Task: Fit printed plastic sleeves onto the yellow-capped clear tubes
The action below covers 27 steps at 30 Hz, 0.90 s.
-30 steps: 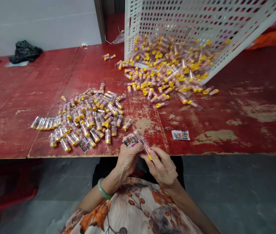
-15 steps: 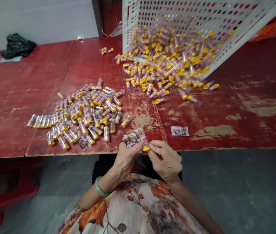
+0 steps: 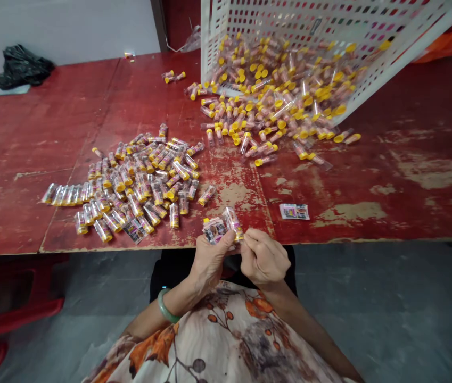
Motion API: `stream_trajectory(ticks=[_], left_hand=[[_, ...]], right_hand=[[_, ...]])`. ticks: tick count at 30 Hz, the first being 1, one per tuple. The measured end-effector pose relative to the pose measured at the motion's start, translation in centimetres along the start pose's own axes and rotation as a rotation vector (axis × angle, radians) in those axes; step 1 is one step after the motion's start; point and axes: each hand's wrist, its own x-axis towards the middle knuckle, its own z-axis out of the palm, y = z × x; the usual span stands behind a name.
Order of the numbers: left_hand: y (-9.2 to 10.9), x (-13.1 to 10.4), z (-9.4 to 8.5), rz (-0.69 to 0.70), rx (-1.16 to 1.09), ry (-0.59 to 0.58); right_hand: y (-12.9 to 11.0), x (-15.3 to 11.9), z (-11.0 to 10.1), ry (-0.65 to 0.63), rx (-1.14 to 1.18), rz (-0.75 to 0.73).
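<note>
At the front table edge, my left hand [image 3: 212, 259] is closed, its thumb pressing on a small stack of printed labels [image 3: 214, 230] and a clear plastic tube [image 3: 231, 221]. The tube tilts beside the labels, with print showing through it and its yellow end near my fingers. My right hand [image 3: 264, 258] is closed in a pinch at that lower end; its fingertips hide what exactly they grip. To the left lies a heap of labelled tubes with yellow caps [image 3: 141, 181], with a loose label [image 3: 135, 230] at its front. Another label stack [image 3: 294, 211] rests on the right.
A white perforated basket [image 3: 214, 32] lies tipped at the back, spilling many yellow-capped tubes [image 3: 265, 111] onto the red, worn table [image 3: 369, 175]. A black plastic bag [image 3: 22, 66] sits at the far left. Below the table's left side is a red stool [image 3: 30, 314].
My right hand has shifted slightly left and its fingers have curled in more. The tube in my left hand is turned a little and shines more. The view has shifted slightly.
</note>
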Motion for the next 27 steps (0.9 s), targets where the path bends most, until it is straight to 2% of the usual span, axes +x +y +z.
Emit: stream_trajectory(ticks=[2,7,16,19,22,24,27], left_hand=[[0.2,0.1,0.0,0.004,-0.002,-0.001],[0.6,0.4,-0.3,-0.007,0.037,-0.041],[0.8,0.5,-0.5,0.094,0.090,-0.040],[2.0,1.0,-1.2,0.136,0.179,-0.008],[4.2,2.1,-2.4,0.266,0.263,0.088],[5.6,2.6,-3.1,0.341,0.271,0.125],[6.4,2.5,-3.3,0.291,0.240,0.039]], right_hand=[[0.2,0.2,-0.1,-0.038,0.047,0.005],[0.6,0.6,-0.2,-0.074,0.231,0.145],[0.4,0.9,0.2,-0.090,0.159,0.050],[0.9,1.2,0.5,-0.178,0.173,-0.006],[2.0,2.4,1.0,-0.287,0.233,-0.079],[2.5,3.4,1.4,-0.300,0.299,-0.058],[2.5,4.7,2.2,-0.288,0.369,-0.015]])
